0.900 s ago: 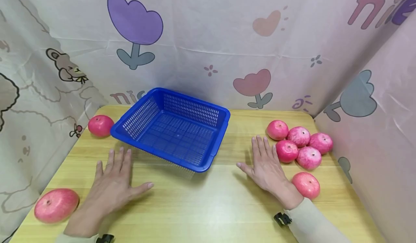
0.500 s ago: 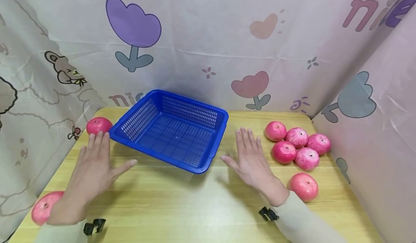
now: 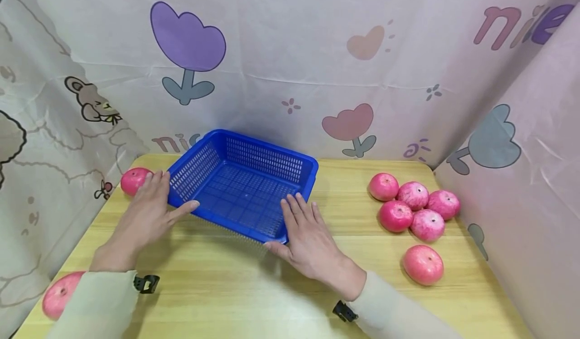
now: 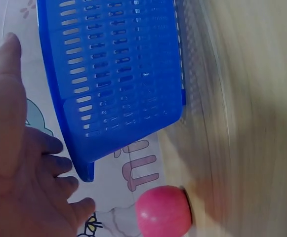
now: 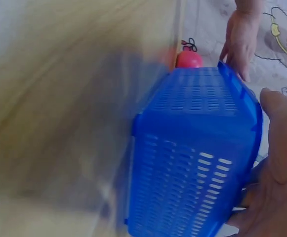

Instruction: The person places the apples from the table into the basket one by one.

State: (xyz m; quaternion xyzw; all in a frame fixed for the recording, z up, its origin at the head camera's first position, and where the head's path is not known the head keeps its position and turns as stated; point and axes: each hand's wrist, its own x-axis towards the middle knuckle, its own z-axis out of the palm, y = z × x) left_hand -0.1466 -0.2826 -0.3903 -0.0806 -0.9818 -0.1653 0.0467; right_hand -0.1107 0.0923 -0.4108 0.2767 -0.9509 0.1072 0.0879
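Observation:
A blue slotted plastic basket point(image 3: 265, 157) stands on the table with nothing in it. My left hand point(image 3: 145, 213) is at its left corner, fingers extended and thumb spread along the front rim. In the left wrist view, those fingers are beside the rim corner of the basket point(image 4: 118, 74); contact is unclear. At the front right corner is my right hand point(image 3: 310, 241), fingers straight over the right rim and thumb by the front one. The right wrist view has this hand point(image 5: 276, 182) close to the rim, its fingers partly hidden behind the basket point(image 5: 178, 173).
One red apple point(image 3: 134, 180) lies just beyond the left hand. Another apple point(image 3: 61, 293) is partly hidden by the left sleeve. Several apples point(image 3: 413, 195) cluster at the back right, with a single apple point(image 3: 423, 265) in front. A printed curtain point(image 3: 272, 37) borders the wooden table point(image 3: 254, 298).
The left hand first moved outward to the left, then in to the basket's left corner. The right hand moved left, away from the apples, to the basket's front right corner.

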